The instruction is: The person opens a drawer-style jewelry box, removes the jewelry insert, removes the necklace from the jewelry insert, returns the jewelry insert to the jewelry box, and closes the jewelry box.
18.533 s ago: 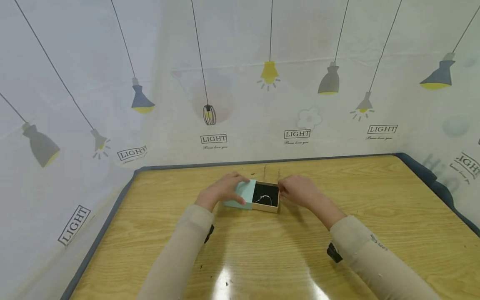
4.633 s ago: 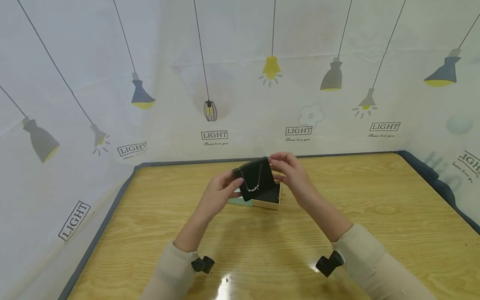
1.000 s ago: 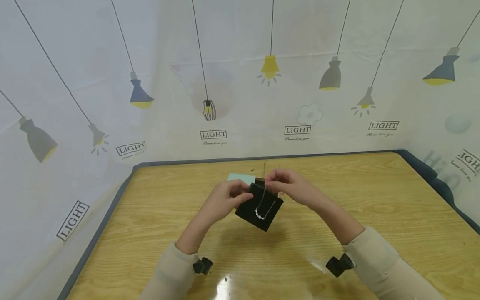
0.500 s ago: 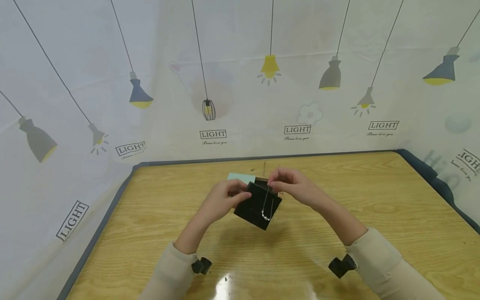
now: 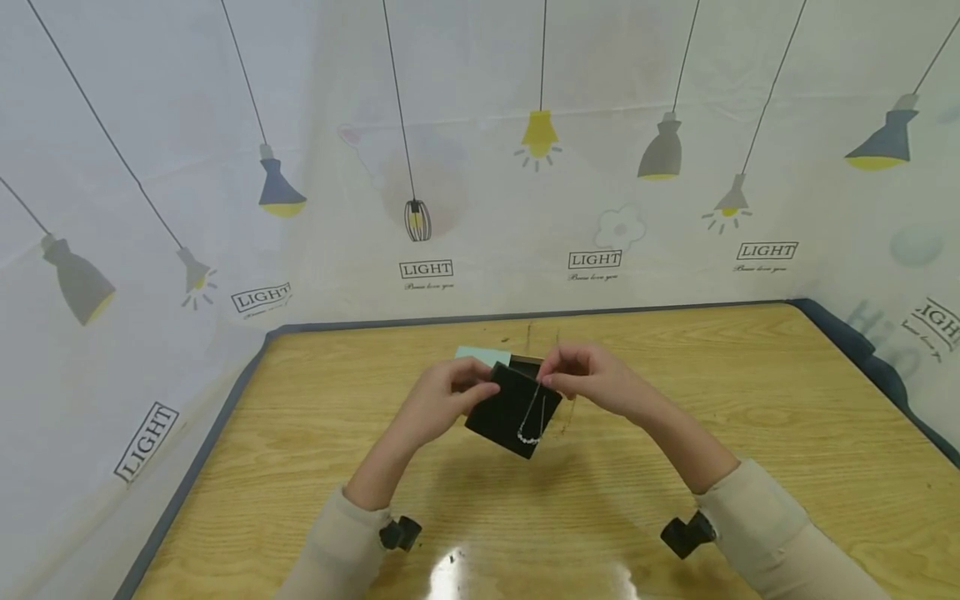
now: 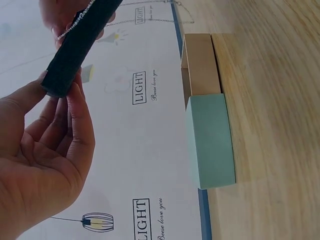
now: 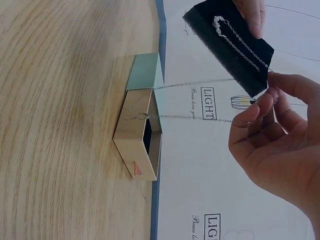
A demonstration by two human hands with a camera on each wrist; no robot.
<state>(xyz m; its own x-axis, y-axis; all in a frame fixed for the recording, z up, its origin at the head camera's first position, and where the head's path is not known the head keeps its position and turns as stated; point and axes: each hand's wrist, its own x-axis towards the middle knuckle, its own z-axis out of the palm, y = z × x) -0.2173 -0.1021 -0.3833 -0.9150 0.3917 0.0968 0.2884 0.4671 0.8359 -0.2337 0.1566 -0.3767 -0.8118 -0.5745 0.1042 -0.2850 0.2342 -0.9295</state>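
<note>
My left hand (image 5: 435, 404) grips a black foam jewelry pad (image 5: 498, 408) by its upper left corner, thumb on the front and fingers behind. The pad is held tilted above the table. A silver necklace (image 5: 529, 439) with a row of small sparkling stones hangs across the pad's face. My right hand (image 5: 596, 379) pinches the chain at the pad's upper right edge. In the right wrist view, more chain (image 7: 185, 81) dangles in a loose loop behind the pad, past the right fingers.
Behind the pad, a mint-green box sleeve (image 6: 212, 145) lies on the wooden table (image 5: 360, 517) with its tan drawer (image 7: 131, 117) pulled partway out. Something black lies inside the drawer. A printed cloth (image 5: 480, 167) rises at the back edge.
Earlier the pad lay in the drawer; then my hands raised it. Over the last second the right hand has shifted slightly right with the chain, and the stones have swung across the pad.
</note>
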